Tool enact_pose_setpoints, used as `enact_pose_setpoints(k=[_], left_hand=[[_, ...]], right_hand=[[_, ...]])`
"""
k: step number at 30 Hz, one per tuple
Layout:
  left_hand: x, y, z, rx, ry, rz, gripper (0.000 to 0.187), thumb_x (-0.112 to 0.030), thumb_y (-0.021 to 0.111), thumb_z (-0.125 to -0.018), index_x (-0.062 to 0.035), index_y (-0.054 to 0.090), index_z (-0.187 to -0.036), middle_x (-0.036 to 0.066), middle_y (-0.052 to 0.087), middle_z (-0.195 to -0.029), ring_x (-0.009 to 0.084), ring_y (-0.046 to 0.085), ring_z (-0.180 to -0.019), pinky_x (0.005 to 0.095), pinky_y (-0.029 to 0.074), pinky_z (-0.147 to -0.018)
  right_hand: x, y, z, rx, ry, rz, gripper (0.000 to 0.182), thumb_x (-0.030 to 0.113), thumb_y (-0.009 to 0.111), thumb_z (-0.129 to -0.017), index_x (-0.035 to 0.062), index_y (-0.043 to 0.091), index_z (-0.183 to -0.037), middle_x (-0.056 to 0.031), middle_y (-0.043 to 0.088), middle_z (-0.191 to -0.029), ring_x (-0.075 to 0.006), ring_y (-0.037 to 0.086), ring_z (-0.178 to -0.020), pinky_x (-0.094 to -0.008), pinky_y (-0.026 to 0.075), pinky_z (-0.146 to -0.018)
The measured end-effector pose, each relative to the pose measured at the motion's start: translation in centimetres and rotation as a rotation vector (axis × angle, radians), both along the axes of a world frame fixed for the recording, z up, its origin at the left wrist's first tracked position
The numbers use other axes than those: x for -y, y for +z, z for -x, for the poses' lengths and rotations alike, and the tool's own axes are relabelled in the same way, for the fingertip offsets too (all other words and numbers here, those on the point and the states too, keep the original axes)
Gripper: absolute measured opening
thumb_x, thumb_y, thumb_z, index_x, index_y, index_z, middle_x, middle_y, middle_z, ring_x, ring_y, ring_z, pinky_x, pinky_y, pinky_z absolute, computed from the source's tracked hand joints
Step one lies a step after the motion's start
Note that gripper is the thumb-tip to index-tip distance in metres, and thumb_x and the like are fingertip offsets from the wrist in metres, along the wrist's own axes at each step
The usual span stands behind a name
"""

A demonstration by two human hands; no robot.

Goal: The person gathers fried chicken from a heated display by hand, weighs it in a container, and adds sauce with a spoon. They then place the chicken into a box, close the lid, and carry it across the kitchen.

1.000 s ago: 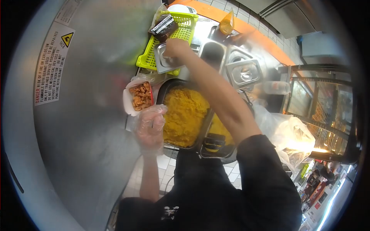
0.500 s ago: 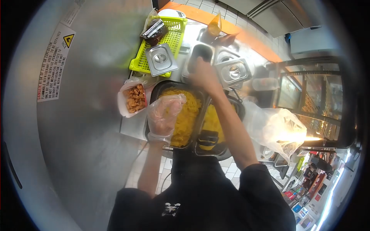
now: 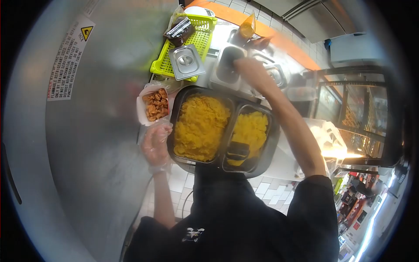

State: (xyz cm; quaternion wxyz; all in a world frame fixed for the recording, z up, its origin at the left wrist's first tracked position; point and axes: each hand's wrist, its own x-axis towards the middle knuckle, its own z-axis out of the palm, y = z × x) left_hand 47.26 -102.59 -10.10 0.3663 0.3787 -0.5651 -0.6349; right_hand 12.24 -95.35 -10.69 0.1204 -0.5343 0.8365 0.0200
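Observation:
My left hand (image 3: 156,142), in a clear plastic glove, is at the near edge of a white paper box (image 3: 142,111) filled with browned fried pieces, possibly chicken (image 3: 157,105). Its fingers are loosely bent, with nothing visible in them. Over the right rim of a deep metal container (image 3: 224,76) is my right hand (image 3: 249,69), blurred, its fingertips pointing into the dark inside. Whether it holds anything does not show. Between my arms is a black two-part pan (image 3: 174,96). Yellow crumb-like coating (image 3: 200,129) fills its left side; yellow food (image 3: 255,126) and a black-handled utensil (image 3: 238,150) lie in the right.
A lime-green basket (image 3: 203,37) carries a metal lid (image 3: 187,61) and a bagged dark item (image 3: 179,32). More metal lids (image 3: 275,74) lie beyond my right hand. A heated glass cabinet (image 3: 349,113) stands at right, with a plastic bag (image 3: 327,135) before it. A steel surface (image 3: 96,153) rises at left.
My left hand has moved left from above the yellow coating to the box. My right hand has shifted right along the metal container. The view has tilted slightly.

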Motion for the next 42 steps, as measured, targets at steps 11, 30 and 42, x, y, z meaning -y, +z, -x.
enact_pose_setpoints(k=[11,30,42], left_hand=[[-2.5,0.5,2.1,-0.145,-0.169,-0.121,0.018,-0.017,0.061,-0.094,0.0009,0.063,-0.093,0.009,0.065,-0.091,0.0151,0.059,-0.087,0.0287,0.047,-0.085],[-1.6,-1.9,-4.1,-0.029,0.174,-0.134,0.015,-0.015,0.061,-0.093,-0.0001,0.062,-0.097,0.009,0.065,-0.092,0.0142,0.057,-0.078,0.0282,0.047,-0.075],[1.5,-8.9,-4.8,0.357,0.162,-0.048,0.046,-0.004,0.061,-0.09,-0.0017,0.043,-0.131,0.013,0.05,-0.131,0.0178,0.06,-0.1,0.03,0.051,-0.085]], right_hand=[[-1.4,-2.4,0.1,-0.099,0.163,0.12,0.012,0.0,0.05,-0.086,0.0038,0.061,-0.089,-0.0172,0.063,-0.09,-0.0289,0.065,-0.075,-0.0414,0.053,-0.066],[-1.2,-0.1,1.3,-0.143,0.128,-0.149,0.019,0.007,0.047,-0.09,0.0035,0.06,-0.103,-0.0145,0.062,-0.081,-0.0269,0.063,-0.077,-0.039,0.052,-0.063],[0.1,-2.1,1.4,-0.274,0.184,-0.13,0.011,0.01,0.049,-0.09,0.0082,0.059,-0.096,-0.0116,0.065,-0.087,-0.0283,0.066,-0.088,-0.0462,0.049,-0.072]])
